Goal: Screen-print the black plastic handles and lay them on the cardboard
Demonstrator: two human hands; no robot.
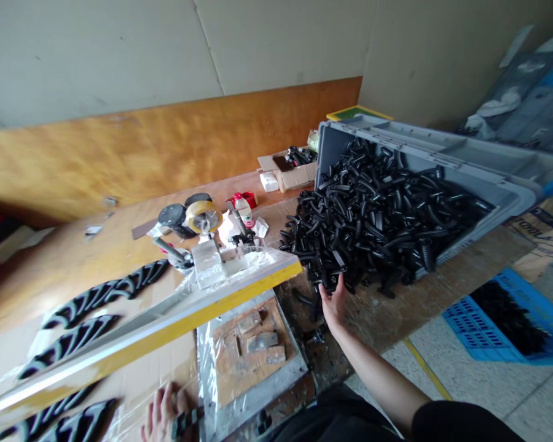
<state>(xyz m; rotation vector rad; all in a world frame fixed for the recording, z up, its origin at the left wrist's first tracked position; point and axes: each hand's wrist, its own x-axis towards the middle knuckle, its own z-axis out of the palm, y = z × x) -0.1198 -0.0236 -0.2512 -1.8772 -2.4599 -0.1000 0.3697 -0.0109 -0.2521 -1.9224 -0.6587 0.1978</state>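
Observation:
My right hand (334, 304) reaches to the near edge of a heap of glossy black curved plastic parts (364, 212). Its thumb and a finger stand apart against the parts; the other fingers are partly hidden, and no part is clearly gripped. The heap spills out of a grey plastic crate (483, 162) tipped on its side. Down at the lower left, my left hand (164, 412) rests on cardboard (166, 362) with its fingers spread, holding nothing. A small dark object (187, 422) is beside it. Rows of black parts (105, 296) lie on the cardboard farther left.
A long yellow-edged frame (239, 294) crosses above the bench. Under its end sits a metal plate (276, 383) with wooden blocks. Behind are a tape roll (203, 216), a red-capped bottle (243, 210) and a cardboard box (297, 176). A blue basket (477, 331) stands on the floor at right.

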